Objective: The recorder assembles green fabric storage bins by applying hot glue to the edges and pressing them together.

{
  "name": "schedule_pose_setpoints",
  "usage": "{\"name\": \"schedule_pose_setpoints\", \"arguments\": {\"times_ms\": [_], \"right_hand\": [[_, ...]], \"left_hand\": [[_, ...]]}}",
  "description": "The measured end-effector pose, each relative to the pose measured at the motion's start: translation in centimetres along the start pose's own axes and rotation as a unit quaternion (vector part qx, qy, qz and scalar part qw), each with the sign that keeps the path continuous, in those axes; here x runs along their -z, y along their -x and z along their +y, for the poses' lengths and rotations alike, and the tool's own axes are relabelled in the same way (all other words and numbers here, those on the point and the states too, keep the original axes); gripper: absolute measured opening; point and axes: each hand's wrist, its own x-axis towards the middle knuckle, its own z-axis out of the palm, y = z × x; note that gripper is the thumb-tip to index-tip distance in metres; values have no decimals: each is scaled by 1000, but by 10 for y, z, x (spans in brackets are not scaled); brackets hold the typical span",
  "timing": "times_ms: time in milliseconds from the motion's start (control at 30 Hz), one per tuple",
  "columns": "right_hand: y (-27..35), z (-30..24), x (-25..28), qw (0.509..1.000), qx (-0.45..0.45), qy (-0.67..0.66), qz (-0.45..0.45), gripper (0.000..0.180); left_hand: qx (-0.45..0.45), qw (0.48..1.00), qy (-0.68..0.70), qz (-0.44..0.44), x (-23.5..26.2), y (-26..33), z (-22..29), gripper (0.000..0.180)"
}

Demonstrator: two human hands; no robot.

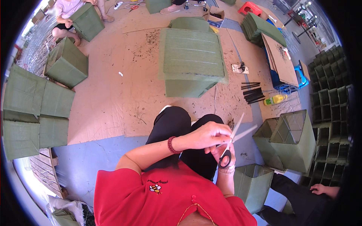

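Note:
My right hand (226, 151) is closed round the black handles of a pair of scissors (241, 133), whose silver blades stand apart and point up and to the right. Close against it, my left hand (212, 134) is bent over with its fingertips pinched together beside the scissors' pivot. A small dark bit shows at those fingertips, too small to name. Both hands are above my knees. Beyond them, a green fabric-covered box (193, 54) stands on the cardboard, with pale lines across its upper panel.
Stacked green boxes (22, 94) line the left side, and open ones (292, 139) stand at right. Black strips (253, 95) and a yellow bottle (276, 99) lie right of the middle. Cardboard (102, 98) with scraps covers the floor. A person (67, 13) sits far left; another person's hand (319, 189) shows lower right.

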Motion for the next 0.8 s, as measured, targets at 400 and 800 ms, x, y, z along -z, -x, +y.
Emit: {"name": "schedule_pose_setpoints", "arguments": {"times_ms": [400,800], "right_hand": [[-128,33,194,954,136,-51,264,41],[-244,16,289,946,122,-77,291,27]], "left_hand": [[-65,809,191,551,223,40,-137,48],[49,969,72,231,191,-3,-160,73]]}}
